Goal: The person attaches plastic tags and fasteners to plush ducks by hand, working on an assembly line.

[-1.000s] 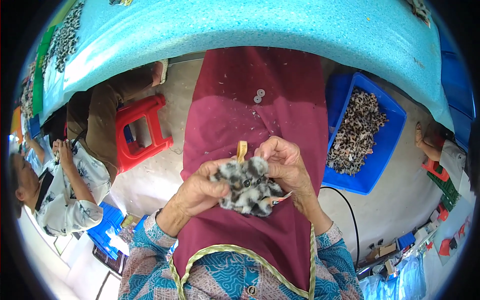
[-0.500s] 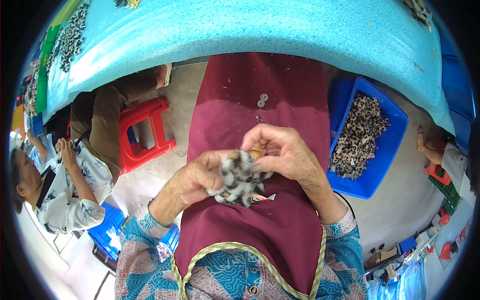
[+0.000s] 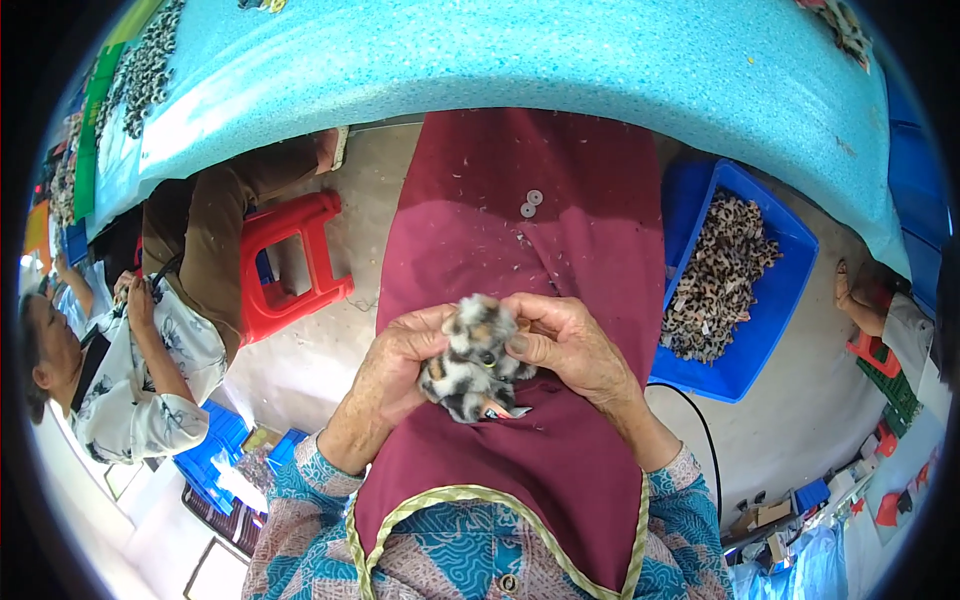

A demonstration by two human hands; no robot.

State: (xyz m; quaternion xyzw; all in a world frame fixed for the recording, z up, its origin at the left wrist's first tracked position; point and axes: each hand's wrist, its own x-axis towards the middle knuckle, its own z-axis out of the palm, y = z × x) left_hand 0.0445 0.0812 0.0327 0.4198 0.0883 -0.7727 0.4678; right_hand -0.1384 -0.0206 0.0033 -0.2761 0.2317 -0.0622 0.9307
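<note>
Head view — we log one small furry spotted piece [image 3: 470, 365], held over the maroon apron [image 3: 560, 250]; left hand [image 3: 395, 370] and right hand [image 3: 565, 345] both closed on it. Likely light, soft, squashy — best pinched at its edges.

My left hand [image 3: 395, 370] and right hand [image 3: 565, 345] cover much of spotted furry piece [image 3: 470, 365] between them; its full shape can't be told. My fingertips buried in fur. Two small pale discs [image 3: 528, 204] on maroon apron [image 3: 520, 260] beyond hands, too small to identify. Blue bin [image 3: 775, 310] right of right hand, near corner hidden under table edge.
</note>
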